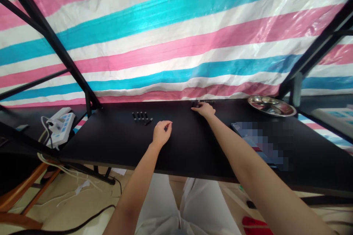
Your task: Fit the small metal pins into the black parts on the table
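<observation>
A black table [116, 143] stretches across the view. My left hand [161, 132] rests near its middle with the fingers curled in, pinching something small and dark I cannot make out. A short row of several small black cylindrical parts [141, 116] lies just left of and beyond it. My right hand [204, 109] reaches to the table's far edge. Its fingers curl over another cluster of small black parts [205, 101] there. Whether they grip one is hidden.
A metal tray [271, 105] sits at the far right of the table, with a flat dark device [244, 134] in front of it. A white power strip [61, 123] with cables lies at the left. Black frame posts [88, 107] rise on both sides before a striped tarp.
</observation>
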The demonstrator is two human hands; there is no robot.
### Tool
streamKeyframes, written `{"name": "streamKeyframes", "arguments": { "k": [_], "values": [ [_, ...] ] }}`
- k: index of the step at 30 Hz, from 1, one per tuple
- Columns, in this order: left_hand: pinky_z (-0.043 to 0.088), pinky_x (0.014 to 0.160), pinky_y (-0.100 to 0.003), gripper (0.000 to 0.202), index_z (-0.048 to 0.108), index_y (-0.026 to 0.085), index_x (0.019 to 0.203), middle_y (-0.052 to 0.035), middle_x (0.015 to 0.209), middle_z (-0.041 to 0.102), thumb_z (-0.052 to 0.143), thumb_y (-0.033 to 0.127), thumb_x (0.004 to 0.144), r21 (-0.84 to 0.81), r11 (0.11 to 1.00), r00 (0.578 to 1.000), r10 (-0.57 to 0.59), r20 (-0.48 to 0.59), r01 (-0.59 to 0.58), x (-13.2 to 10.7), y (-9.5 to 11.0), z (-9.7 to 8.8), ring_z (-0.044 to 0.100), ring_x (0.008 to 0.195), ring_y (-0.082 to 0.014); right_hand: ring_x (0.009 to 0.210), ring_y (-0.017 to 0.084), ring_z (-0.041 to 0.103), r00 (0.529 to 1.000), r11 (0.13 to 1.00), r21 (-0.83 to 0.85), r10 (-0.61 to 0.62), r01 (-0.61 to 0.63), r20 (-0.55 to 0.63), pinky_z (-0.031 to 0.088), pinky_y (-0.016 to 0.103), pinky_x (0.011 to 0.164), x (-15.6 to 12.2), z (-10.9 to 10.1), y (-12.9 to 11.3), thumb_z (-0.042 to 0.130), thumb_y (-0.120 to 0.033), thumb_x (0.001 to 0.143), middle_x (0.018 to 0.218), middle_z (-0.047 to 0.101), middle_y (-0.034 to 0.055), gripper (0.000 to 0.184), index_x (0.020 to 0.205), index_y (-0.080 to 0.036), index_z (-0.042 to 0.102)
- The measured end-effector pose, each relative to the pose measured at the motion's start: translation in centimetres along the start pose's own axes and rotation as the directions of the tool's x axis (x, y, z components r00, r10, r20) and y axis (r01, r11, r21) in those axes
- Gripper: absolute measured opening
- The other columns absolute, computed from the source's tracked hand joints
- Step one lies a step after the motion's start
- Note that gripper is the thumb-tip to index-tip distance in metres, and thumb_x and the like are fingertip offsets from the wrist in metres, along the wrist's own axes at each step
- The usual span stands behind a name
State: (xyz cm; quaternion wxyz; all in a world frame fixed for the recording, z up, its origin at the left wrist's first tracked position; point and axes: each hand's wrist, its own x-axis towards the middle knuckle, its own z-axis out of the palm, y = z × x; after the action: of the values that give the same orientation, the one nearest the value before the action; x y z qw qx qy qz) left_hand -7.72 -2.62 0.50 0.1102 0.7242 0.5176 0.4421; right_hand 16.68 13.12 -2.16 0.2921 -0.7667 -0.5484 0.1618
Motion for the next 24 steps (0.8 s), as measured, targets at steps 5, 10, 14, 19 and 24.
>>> {"name": "streamKeyframes", "arguments": {
  "k": [5,10,14,19,24],
  "values": [
    [0.049,0.076,-0.032,0.020,0.065,0.021,0.088,-0.0042,0.082,0.067,0.047,0.020,0.081,0.012,1.000,0.999,-0.025,0.020,0.025,0.1,0.0,-0.1,0.057,0.074,-0.0152,0.091,0.029,0.061,0.998,0.998,0.002,-0.058,0.058,0.011,0.040,0.042,0.081,-1.2,0.7,-1.8,0.068,-0.040,0.064,0.089,0.069,0.0095,0.029,0.087,-0.023,0.072],
    [0.048,0.079,-0.031,0.026,0.063,0.021,0.102,-0.0039,0.084,0.065,0.047,0.020,0.082,0.016,0.999,0.999,-0.030,0.038,0.029,0.0,-0.1,0.1,0.056,0.076,-0.0148,0.081,0.023,0.062,0.956,0.959,0.071,-0.281,0.275,0.082,0.041,0.033,0.071,-4.6,1.8,-3.0,0.066,-0.042,0.066,0.080,0.069,0.0050,0.021,0.075,-0.024,0.072],
    [0.046,0.084,-0.030,0.045,0.045,0.024,0.129,-0.0023,0.089,0.063,0.045,0.021,0.084,0.037,0.999,0.996,-0.003,0.093,-0.001,-0.2,-0.5,0.3,0.055,0.081,-0.0140,0.064,0.016,0.056,0.859,0.871,0.169,-0.486,0.461,0.160,0.038,0.028,0.061,-8.4,2.1,-3.7,0.066,-0.044,0.065,0.070,0.065,0.0011,0.021,0.062,-0.023,0.068],
    [0.045,0.086,-0.030,0.045,0.042,0.024,0.131,-0.0038,0.097,0.060,0.042,0.022,0.086,0.061,0.995,0.982,0.062,0.180,-0.074,0.0,-0.5,0.6,0.055,0.086,-0.0146,0.055,0.012,0.048,0.760,0.780,0.310,-0.614,0.544,0.211,0.034,0.025,0.056,-11.9,1.3,-4.2,0.062,-0.039,0.069,0.060,0.056,-0.0005,0.024,0.054,-0.020,0.063],
    [0.045,0.082,-0.032,0.027,0.061,0.021,0.108,-0.0059,0.093,0.062,0.045,0.024,0.086,0.202,0.968,0.971,0.106,0.212,-0.150,1.5,0.7,1.0,0.055,0.087,-0.0184,0.058,0.014,0.049,0.780,0.755,0.355,-0.617,0.552,0.099,0.036,0.027,0.058,-13.1,0.7,-3.6,0.058,-0.033,0.072,0.063,0.057,0.0012,0.015,0.072,-0.022,0.070]
  ]
}}
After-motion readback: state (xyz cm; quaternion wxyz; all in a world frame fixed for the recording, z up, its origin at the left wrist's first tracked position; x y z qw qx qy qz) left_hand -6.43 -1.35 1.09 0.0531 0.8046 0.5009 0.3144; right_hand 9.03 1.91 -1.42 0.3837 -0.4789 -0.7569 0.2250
